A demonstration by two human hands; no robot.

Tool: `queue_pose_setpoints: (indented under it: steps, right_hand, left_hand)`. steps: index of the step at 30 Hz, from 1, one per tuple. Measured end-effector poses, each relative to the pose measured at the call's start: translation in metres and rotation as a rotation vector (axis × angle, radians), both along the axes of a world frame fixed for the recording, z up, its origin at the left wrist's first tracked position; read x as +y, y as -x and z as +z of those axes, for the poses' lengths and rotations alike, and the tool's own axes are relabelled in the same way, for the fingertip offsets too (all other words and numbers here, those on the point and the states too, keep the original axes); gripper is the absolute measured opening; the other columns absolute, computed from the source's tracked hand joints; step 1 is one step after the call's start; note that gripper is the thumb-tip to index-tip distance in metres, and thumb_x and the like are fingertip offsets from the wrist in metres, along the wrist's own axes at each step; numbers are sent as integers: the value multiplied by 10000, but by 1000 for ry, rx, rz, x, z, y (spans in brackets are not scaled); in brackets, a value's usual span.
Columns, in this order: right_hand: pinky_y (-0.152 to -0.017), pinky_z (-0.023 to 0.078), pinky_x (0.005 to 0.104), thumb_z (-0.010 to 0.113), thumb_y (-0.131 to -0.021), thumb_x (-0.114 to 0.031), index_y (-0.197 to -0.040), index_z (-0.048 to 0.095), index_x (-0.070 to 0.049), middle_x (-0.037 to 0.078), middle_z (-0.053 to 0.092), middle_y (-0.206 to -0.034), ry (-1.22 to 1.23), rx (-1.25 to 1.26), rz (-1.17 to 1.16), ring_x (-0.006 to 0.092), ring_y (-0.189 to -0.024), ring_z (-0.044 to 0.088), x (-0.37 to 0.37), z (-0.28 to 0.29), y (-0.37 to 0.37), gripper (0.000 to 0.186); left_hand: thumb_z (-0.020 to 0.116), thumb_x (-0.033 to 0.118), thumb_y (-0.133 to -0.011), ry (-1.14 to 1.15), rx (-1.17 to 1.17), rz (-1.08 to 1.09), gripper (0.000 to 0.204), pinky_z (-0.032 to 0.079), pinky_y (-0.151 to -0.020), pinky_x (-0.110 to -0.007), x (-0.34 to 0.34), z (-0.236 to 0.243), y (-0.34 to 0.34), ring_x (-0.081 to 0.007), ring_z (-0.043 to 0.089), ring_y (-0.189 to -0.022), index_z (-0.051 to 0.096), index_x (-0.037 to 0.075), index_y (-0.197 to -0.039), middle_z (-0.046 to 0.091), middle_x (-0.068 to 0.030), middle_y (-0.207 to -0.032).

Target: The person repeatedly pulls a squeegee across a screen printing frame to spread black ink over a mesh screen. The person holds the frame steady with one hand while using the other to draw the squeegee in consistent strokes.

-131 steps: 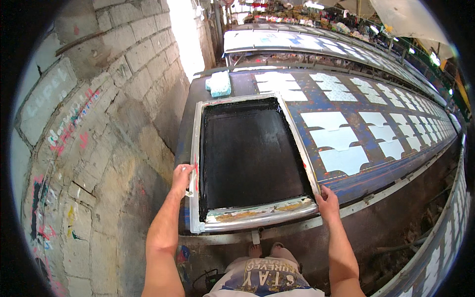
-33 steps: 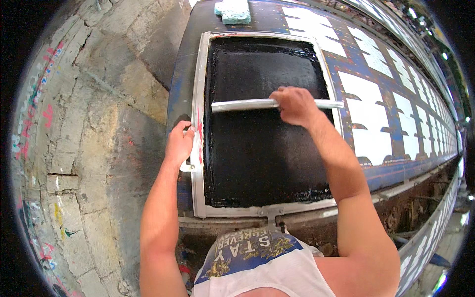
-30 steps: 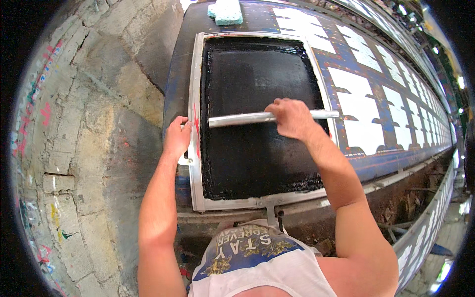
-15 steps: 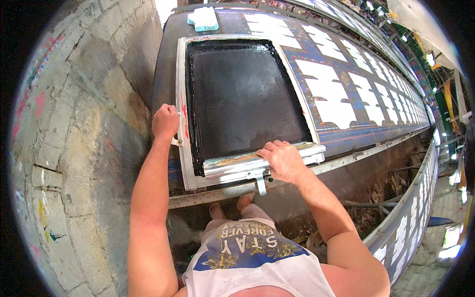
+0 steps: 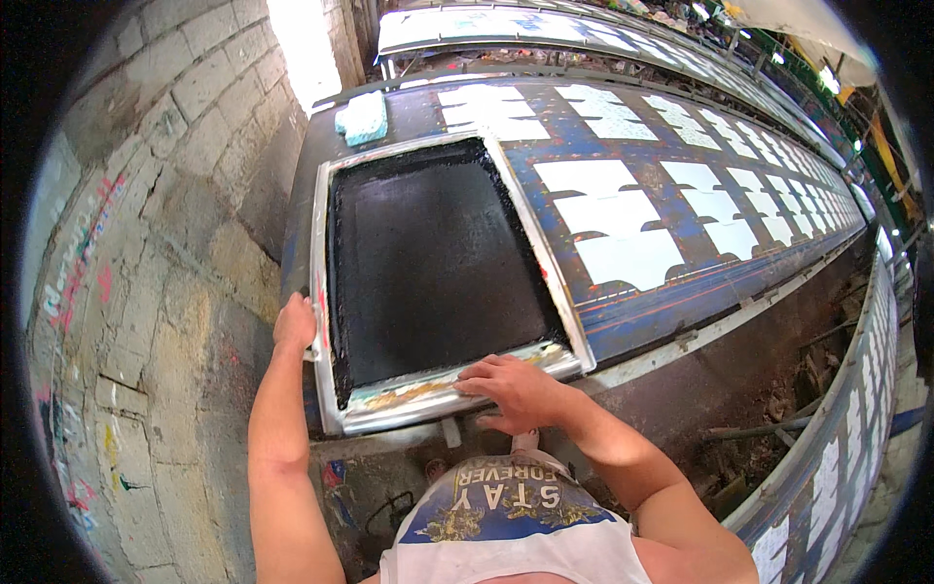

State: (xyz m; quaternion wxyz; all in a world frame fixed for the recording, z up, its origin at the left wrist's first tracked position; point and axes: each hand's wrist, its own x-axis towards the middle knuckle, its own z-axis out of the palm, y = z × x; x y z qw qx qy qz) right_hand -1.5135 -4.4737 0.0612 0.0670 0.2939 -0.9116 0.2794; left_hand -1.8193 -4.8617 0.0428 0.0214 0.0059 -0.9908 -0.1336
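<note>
A screen-printing frame (image 5: 533,224) with pale metal sides lies on the long dark table, its mesh (image 5: 438,263) coated with wet-looking black ink. Closed at the left side of the frame, my left hand (image 5: 295,321) grips a small handle there. Along the near end runs a metal bar (image 5: 409,394) smeared with yellowish and pale green. My right hand (image 5: 511,389) curls over the right half of that end, fingers on top and thumb on the near side. What lies beneath the frame is hidden.
White cut fabric pieces (image 5: 608,224) lie in rows along the table (image 5: 632,321) to the right. A pale blue foam block (image 5: 362,119) sits beyond the frame. The block wall (image 5: 185,253) stands close on my left. Another table with white pieces (image 5: 827,487) runs at right.
The view has tilted, so more of the far tables shows and the frame appears lower and further left. Both my hands stay at the frame; the right fingers look more stretched across its near end.
</note>
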Motion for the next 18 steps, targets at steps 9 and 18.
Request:
queue_pose_setpoints:
  steps: [9,18]
  right_hand:
    - [-1116,534,484,842,-908,-193,-1400,716,-36,222,708,-1340,289,-94,-829,411,-1254,682,138,-42,-15,532]
    - [-1028,581,429,795,-952,-212,-1476,673,0,228,709,-1258,617,-463,-852,345,-1127,734,164,-93,-5,579]
  left_hand:
    - [528,384,-1140,-88,87,85,399,530,-999,-589,6,-9,2,-515,700,-1173,676,13,-1149,755,-288,-1198]
    - [610,566,-1121,-604,-8,180,623,503,-803,-417,-10,-22,20,-218,629,-834,718,-15,-923,680,-105,-834]
